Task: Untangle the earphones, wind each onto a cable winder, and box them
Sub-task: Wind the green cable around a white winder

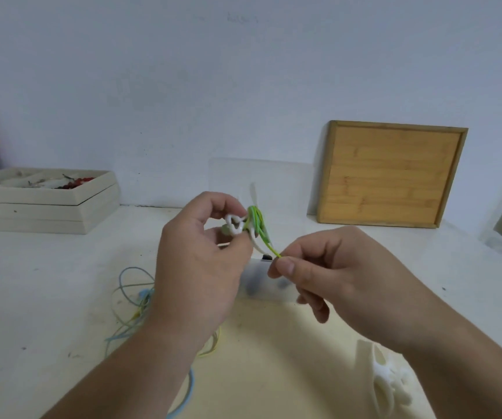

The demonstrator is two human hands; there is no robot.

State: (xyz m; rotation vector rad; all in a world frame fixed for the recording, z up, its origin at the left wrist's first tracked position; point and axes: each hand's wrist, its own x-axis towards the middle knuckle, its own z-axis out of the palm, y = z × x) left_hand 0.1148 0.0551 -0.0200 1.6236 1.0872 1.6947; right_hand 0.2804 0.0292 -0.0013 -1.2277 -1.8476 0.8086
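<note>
Left hand (201, 261) was raised, fingers curled round cable winder (235, 224) | right hand (334, 273) pinched green cable (267, 244) between thumb and forefinger, other fingers curled

I look down on a white table (47, 282): stacked beige trays (41, 207) far left, a wooden board (391, 173) leaning on the wall, a translucent box (262, 285) mid-table, tangled blue and yellow earphone cables (132, 300), and a pale yellow sheet (274, 358) bearing a white cable winder (388, 385).
</note>
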